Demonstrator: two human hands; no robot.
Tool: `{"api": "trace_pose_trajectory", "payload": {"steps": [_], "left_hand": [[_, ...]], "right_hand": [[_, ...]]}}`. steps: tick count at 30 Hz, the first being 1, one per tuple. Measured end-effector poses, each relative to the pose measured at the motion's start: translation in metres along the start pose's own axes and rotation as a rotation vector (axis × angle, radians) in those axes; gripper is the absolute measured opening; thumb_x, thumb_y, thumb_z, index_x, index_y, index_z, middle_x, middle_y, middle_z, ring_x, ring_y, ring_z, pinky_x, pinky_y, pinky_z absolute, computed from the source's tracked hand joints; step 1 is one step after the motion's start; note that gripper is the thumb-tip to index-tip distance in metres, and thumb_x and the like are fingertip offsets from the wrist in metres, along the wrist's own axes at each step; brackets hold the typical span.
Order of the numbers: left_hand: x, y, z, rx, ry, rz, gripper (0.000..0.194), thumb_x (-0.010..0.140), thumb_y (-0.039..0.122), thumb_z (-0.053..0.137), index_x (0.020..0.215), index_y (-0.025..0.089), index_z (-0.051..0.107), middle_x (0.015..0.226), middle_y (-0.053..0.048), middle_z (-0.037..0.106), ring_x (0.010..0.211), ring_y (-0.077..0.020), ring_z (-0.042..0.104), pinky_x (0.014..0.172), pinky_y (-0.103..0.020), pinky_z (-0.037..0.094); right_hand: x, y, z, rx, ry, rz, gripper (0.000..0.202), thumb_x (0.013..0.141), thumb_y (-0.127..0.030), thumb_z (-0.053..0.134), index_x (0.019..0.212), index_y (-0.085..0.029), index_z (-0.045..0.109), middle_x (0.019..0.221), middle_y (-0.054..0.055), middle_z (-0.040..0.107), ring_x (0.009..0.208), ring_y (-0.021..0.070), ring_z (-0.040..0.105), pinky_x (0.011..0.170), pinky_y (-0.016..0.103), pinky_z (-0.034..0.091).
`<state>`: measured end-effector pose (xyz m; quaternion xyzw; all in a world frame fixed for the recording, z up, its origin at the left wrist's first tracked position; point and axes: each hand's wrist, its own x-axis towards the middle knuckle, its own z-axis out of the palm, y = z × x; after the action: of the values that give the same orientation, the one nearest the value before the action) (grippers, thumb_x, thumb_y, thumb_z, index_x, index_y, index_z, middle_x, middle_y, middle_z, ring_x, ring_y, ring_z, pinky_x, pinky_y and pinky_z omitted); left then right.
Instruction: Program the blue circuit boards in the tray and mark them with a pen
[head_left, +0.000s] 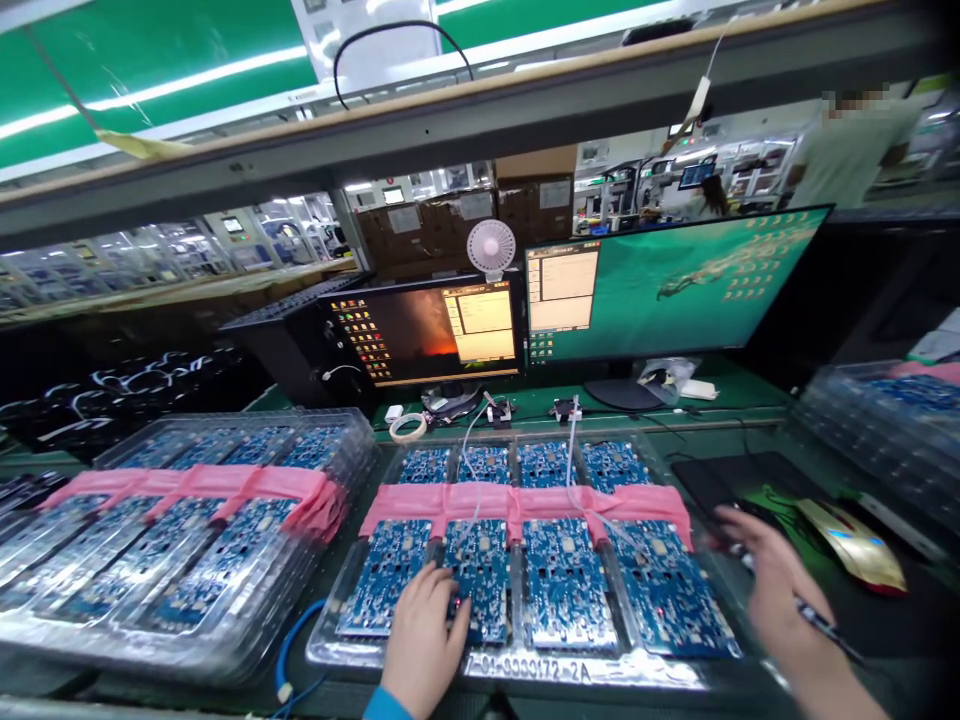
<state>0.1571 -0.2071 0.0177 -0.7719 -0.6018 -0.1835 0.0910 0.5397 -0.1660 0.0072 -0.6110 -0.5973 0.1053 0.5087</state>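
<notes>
A clear plastic tray (540,668) holds two rows of blue circuit boards (570,585), with a pink strip (525,505) laid across between the rows. My left hand (427,630) rests at the front left of the tray, fingers apart, over the edges of two front-row boards. To the right of the tray, my right hand (784,595) is closed around a dark pen (825,628) beside the mouse pad; its fingertips are blurred. Thin white cables (574,440) run from small connectors behind the tray onto the boards.
Stacked trays of boards (172,640) stand at the left, more (862,430) at the right. Two monitors (427,335) (675,300), a small fan (491,248) and a tape roll (407,428) are behind. A gold mouse (855,545) lies right. A person (847,160) stands far back.
</notes>
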Motion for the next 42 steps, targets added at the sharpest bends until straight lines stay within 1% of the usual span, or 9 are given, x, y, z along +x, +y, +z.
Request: {"api": "trace_pose_trajectory", "payload": {"steps": [5, 8, 13, 21, 25, 28, 30, 35, 42], "left_hand": [[0.011, 0.036, -0.026, -0.212, -0.06, 0.187, 0.023, 0.077, 0.024, 0.047, 0.098, 0.017, 0.051, 0.101, -0.008, 0.055, 0.095, -0.0189, 0.05, 0.081, -0.033, 0.043], [0.016, 0.059, -0.029, -0.339, -0.163, 0.353, 0.034, 0.071, 0.023, 0.051, 0.104, 0.016, 0.046, 0.1, -0.007, 0.056, 0.09, -0.0178, 0.052, 0.078, -0.029, 0.044], [0.01, 0.071, -0.001, -0.235, -0.284, 0.336, 0.013, 0.069, 0.024, 0.05, 0.077, 0.014, 0.051, 0.071, -0.006, 0.06, 0.063, -0.0196, 0.056, 0.056, -0.031, 0.045], [0.019, 0.07, 0.013, -0.161, -0.46, 0.337, 0.03, 0.067, 0.046, 0.052, 0.057, 0.018, 0.046, 0.05, -0.001, 0.054, 0.046, -0.0185, 0.054, 0.041, -0.024, 0.033], [0.03, 0.071, 0.002, -0.257, -0.483, 0.26, 0.021, 0.071, 0.039, 0.048, 0.07, 0.017, 0.049, 0.064, -0.003, 0.058, 0.057, -0.0187, 0.055, 0.049, -0.026, 0.038], [0.034, 0.068, -0.001, -0.353, -0.482, 0.204, 0.014, 0.077, 0.027, 0.04, 0.083, 0.018, 0.048, 0.072, -0.004, 0.058, 0.066, -0.0175, 0.055, 0.058, -0.028, 0.04], [0.035, 0.064, 0.004, -0.385, -0.493, 0.198, 0.015, 0.079, 0.023, 0.035, 0.086, 0.018, 0.047, 0.074, -0.004, 0.058, 0.068, -0.017, 0.054, 0.061, -0.028, 0.04], [0.033, 0.059, 0.019, -0.405, -0.477, 0.21, 0.016, 0.083, 0.025, 0.034, 0.091, 0.019, 0.046, 0.079, -0.004, 0.058, 0.07, -0.0163, 0.055, 0.062, -0.029, 0.042], [0.036, 0.059, 0.02, -0.393, -0.438, 0.248, 0.015, 0.083, 0.026, 0.036, 0.092, 0.019, 0.046, 0.079, -0.004, 0.058, 0.07, -0.0154, 0.056, 0.062, -0.028, 0.044]], "right_hand": [[-0.039, -0.096, 0.028, 0.226, -0.717, -0.139, 0.023, 0.084, -0.03, 0.035, 0.091, -0.023, 0.056, 0.091, 0.004, 0.058, 0.086, 0.0183, 0.053, 0.076, 0.03, 0.043], [-0.043, -0.13, 0.046, 0.3, -0.859, -0.271, 0.019, 0.082, -0.022, 0.038, 0.087, -0.022, 0.055, 0.086, 0.004, 0.058, 0.082, 0.0153, 0.053, 0.076, 0.027, 0.042], [-0.042, -0.129, 0.06, 0.344, -1.015, -0.188, 0.016, 0.082, -0.026, 0.04, 0.085, -0.021, 0.055, 0.082, 0.0, 0.057, 0.077, 0.0126, 0.051, 0.073, 0.023, 0.04], [-0.031, -0.122, 0.049, 0.415, -1.18, -0.185, 0.028, 0.083, -0.037, 0.039, 0.105, -0.028, 0.053, 0.096, -0.001, 0.059, 0.086, 0.0143, 0.053, 0.076, 0.023, 0.039], [-0.024, -0.099, 0.045, 0.457, -0.893, -0.225, 0.032, 0.083, -0.036, 0.033, 0.099, -0.022, 0.057, 0.086, 0.004, 0.061, 0.079, 0.0168, 0.055, 0.071, 0.026, 0.042], [-0.012, -0.057, 0.033, 0.335, -0.325, 0.104, 0.035, 0.081, -0.036, 0.028, 0.075, -0.019, 0.058, 0.071, 0.005, 0.059, 0.067, 0.0176, 0.054, 0.058, 0.026, 0.042], [-0.001, -0.029, 0.022, 0.126, -0.177, 0.315, 0.028, 0.079, -0.033, 0.034, 0.069, -0.018, 0.056, 0.065, 0.003, 0.057, 0.058, 0.0162, 0.052, 0.05, 0.024, 0.04], [0.021, 0.005, 0.014, -0.214, -0.302, 0.357, 0.018, 0.074, -0.03, 0.042, 0.072, -0.021, 0.058, 0.067, -0.001, 0.059, 0.065, 0.0162, 0.055, 0.058, 0.024, 0.041], [0.022, 0.002, 0.023, -0.318, -0.431, 0.207, 0.019, 0.076, -0.031, 0.041, 0.065, -0.022, 0.053, 0.064, -0.003, 0.058, 0.064, 0.0139, 0.054, 0.057, 0.023, 0.038]]}}
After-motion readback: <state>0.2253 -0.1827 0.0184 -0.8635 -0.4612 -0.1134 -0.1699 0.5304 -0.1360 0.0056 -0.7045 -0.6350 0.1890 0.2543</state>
